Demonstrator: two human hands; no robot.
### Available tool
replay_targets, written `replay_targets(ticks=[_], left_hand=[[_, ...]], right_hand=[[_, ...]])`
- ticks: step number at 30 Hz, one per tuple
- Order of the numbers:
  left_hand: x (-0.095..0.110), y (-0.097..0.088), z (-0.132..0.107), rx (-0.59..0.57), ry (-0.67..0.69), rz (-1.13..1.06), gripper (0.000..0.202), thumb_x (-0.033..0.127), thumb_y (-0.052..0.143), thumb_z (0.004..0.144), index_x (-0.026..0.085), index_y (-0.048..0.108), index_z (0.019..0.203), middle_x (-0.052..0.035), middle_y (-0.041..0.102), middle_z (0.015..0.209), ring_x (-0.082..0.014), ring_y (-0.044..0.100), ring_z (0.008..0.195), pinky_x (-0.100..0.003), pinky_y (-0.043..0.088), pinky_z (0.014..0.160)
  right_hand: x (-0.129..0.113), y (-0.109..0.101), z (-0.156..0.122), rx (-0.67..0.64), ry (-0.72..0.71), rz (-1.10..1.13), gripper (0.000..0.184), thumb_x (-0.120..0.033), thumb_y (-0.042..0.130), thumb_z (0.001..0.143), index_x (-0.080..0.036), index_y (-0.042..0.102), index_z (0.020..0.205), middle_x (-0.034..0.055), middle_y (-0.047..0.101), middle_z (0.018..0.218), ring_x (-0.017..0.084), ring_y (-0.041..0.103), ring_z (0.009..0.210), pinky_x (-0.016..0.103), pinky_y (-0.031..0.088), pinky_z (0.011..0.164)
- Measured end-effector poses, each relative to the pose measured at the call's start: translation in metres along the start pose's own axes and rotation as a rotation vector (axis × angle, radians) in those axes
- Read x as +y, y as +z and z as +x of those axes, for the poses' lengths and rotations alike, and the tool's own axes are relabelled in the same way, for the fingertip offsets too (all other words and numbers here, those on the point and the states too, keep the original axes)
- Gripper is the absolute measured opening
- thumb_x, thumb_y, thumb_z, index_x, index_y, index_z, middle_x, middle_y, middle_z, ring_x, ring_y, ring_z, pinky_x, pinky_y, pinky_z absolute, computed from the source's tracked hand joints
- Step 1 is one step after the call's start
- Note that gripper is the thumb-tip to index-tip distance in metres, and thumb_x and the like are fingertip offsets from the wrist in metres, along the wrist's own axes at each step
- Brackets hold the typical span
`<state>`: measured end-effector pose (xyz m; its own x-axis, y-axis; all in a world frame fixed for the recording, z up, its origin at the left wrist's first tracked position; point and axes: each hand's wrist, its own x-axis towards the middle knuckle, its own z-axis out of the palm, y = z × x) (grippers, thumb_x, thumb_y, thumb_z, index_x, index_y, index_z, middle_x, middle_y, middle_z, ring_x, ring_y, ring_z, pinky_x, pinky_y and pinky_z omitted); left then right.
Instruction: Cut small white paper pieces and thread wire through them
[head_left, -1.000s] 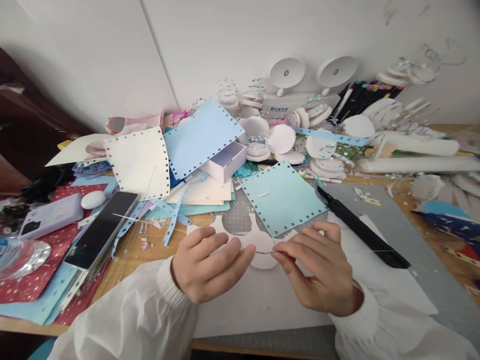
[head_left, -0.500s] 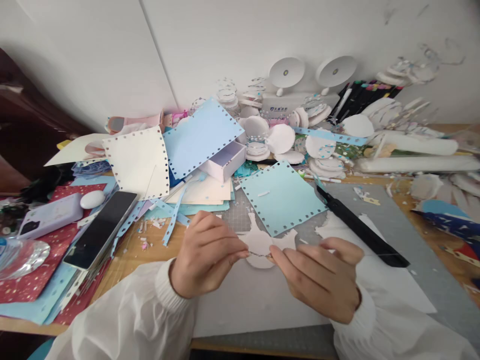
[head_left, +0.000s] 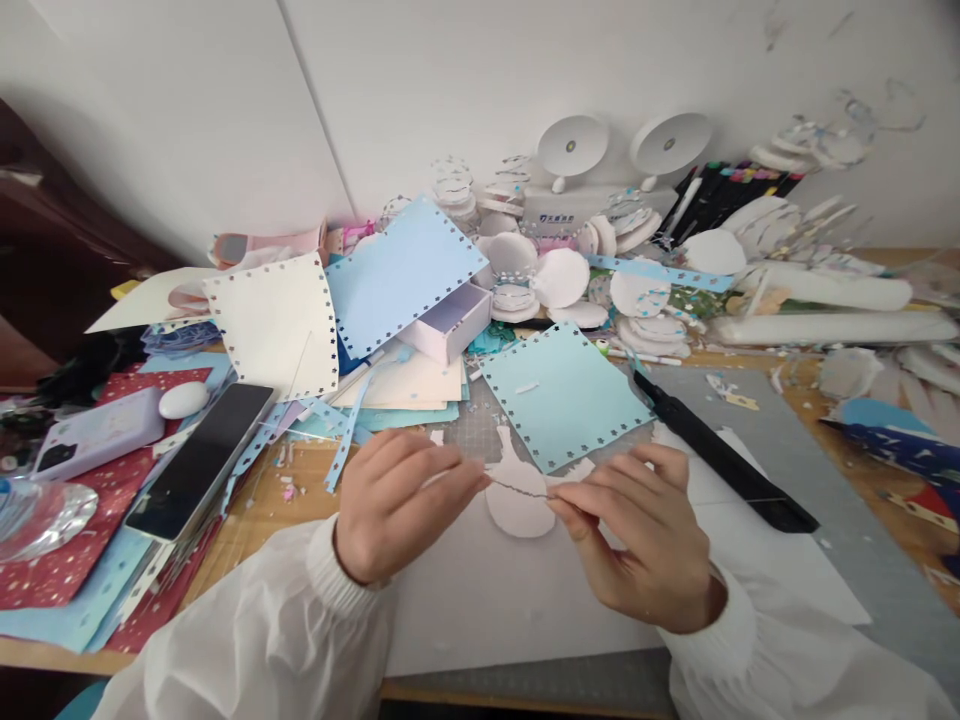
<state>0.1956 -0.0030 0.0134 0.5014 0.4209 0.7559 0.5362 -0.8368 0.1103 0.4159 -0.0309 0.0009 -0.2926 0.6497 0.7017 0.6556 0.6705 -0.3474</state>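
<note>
Between my two hands a thin, dark, twisted strand (head_left: 519, 489) is stretched almost level, sagging a little. My left hand (head_left: 405, 505) pinches one end of it between thumb and fingers. At the other end, the fingertips of my right hand (head_left: 637, 525) are closed on it. Just below the strand lies a rounded white paper cutout (head_left: 523, 518) with a narrow strip sticking up from it. That cutout rests on a large white sheet (head_left: 510, 610). Beyond my hands is a mint green sheet (head_left: 577, 390) with small flower shapes punched along its edges.
A black cutter (head_left: 720, 450) lies on the grey cutting mat (head_left: 787, 410) at right. Left of my hands are a dark-screened phone (head_left: 202, 460) and a lilac one (head_left: 105, 430). Punched blue paper (head_left: 409, 275), a small drawer box (head_left: 454, 322) and stacked white discs (head_left: 562, 277) crowd the back.
My hands have moved slightly apart, so a longer length of the strand shows between them. The fingers of my right hand have shifted and its thumb is lower. The things around have stayed put.
</note>
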Motion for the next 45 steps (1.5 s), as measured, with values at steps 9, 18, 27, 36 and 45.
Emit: replay_targets(ticks=[9, 18, 27, 36, 45], left_hand=[[0.008, -0.012, 0.004, -0.039, 0.236, 0.102, 0.017, 0.006, 0.051, 0.089, 0.013, 0.066, 0.092, -0.0048, 0.07, 0.09, -0.0131, 0.065, 0.079, -0.027, 0.057, 0.066], [0.003, -0.005, -0.003, 0.036, 0.286, 0.152, 0.016, 0.004, 0.054, 0.087, 0.01, 0.069, 0.092, -0.0046, 0.07, 0.096, -0.0127, 0.062, 0.085, -0.027, 0.053, 0.065], [0.006, -0.006, -0.001, -0.028, 0.209, 0.181, 0.017, 0.003, 0.058, 0.084, 0.014, 0.068, 0.09, -0.0013, 0.071, 0.093, -0.0121, 0.06, 0.078, -0.028, 0.049, 0.063], [0.002, 0.002, -0.006, -0.075, 0.178, 0.062, 0.023, 0.005, 0.044, 0.091, 0.011, 0.066, 0.095, -0.0052, 0.071, 0.088, -0.0146, 0.058, 0.082, -0.029, 0.045, 0.066], [0.004, 0.009, -0.007, -0.162, 0.079, -0.075, 0.021, 0.006, 0.044, 0.091, 0.012, 0.063, 0.097, -0.0062, 0.069, 0.087, -0.0159, 0.054, 0.077, -0.03, 0.042, 0.064]], right_hand=[[-0.005, -0.003, 0.001, -0.058, 0.136, 0.242, 0.014, -0.012, 0.054, 0.084, -0.019, 0.057, 0.072, -0.0025, 0.05, 0.056, 0.012, 0.042, 0.054, 0.034, 0.032, 0.066], [-0.006, -0.005, 0.003, -0.137, 0.157, 0.425, 0.015, -0.006, 0.053, 0.083, -0.017, 0.057, 0.074, -0.0028, 0.046, 0.056, 0.011, 0.04, 0.054, 0.026, 0.034, 0.054], [-0.009, -0.004, 0.002, -0.176, 0.056, 0.369, 0.013, -0.008, 0.053, 0.085, -0.016, 0.059, 0.078, -0.0018, 0.051, 0.058, 0.011, 0.044, 0.055, 0.026, 0.038, 0.053], [0.01, -0.012, -0.002, -0.096, -0.5, -0.29, 0.012, -0.01, 0.057, 0.084, -0.01, 0.068, 0.09, 0.0022, 0.065, 0.066, 0.014, 0.054, 0.062, 0.031, 0.038, 0.051], [0.012, -0.032, 0.008, -0.11, -0.655, -0.444, 0.008, -0.014, 0.065, 0.082, -0.016, 0.072, 0.084, -0.0001, 0.066, 0.069, 0.012, 0.054, 0.065, 0.03, 0.041, 0.056]])
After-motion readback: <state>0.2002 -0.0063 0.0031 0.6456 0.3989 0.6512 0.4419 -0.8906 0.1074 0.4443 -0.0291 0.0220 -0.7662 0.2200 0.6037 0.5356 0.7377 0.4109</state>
